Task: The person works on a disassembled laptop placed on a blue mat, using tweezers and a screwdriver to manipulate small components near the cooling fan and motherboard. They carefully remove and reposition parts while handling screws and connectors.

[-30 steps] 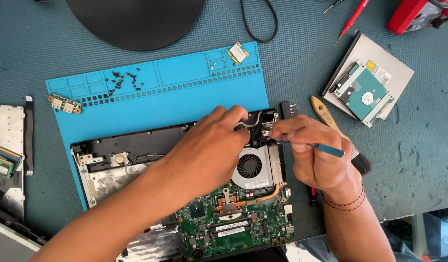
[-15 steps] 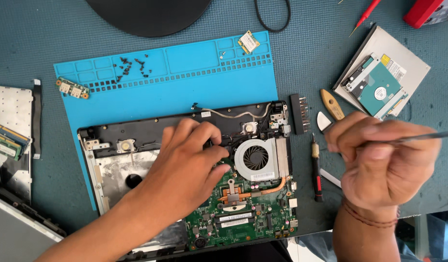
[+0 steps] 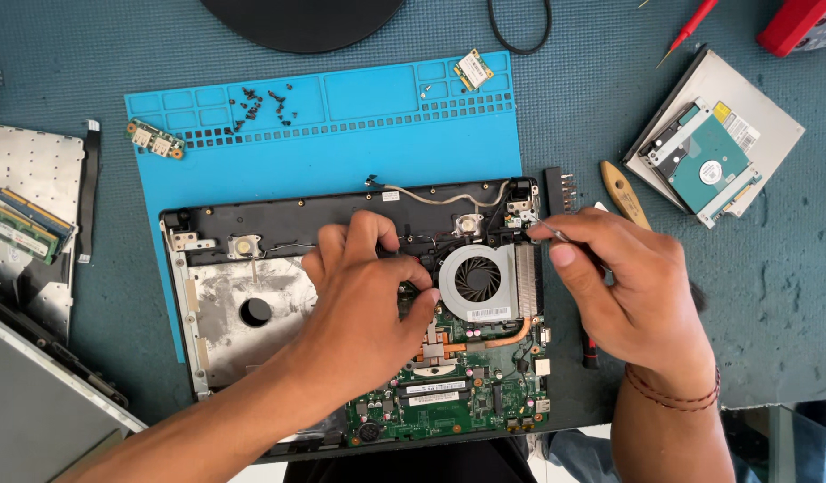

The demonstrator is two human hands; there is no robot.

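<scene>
An opened laptop base (image 3: 279, 224) lies on a blue work mat (image 3: 341, 134), its green motherboard (image 3: 467, 394) and round cooling fan (image 3: 478, 282) exposed. My left hand (image 3: 368, 295) rests palm down on the board just left of the fan, fingers curled near thin wires. My right hand (image 3: 619, 286) pinches a slim metal tool (image 3: 547, 228), whose tip touches the hinge bracket (image 3: 520, 210) at the base's upper right corner.
Several small black screws (image 3: 256, 105) and a small card (image 3: 476, 69) lie in the mat's trays. A hard drive (image 3: 704, 165) sits on an optical drive at right, beside a wooden-handled brush (image 3: 623, 192). Memory sticks (image 3: 19, 224) and a keyboard panel lie at left.
My right hand came back down from the right and set the tool tip on the hinge corner. My left hand shifted slightly left of the fan. The camera view drifted.
</scene>
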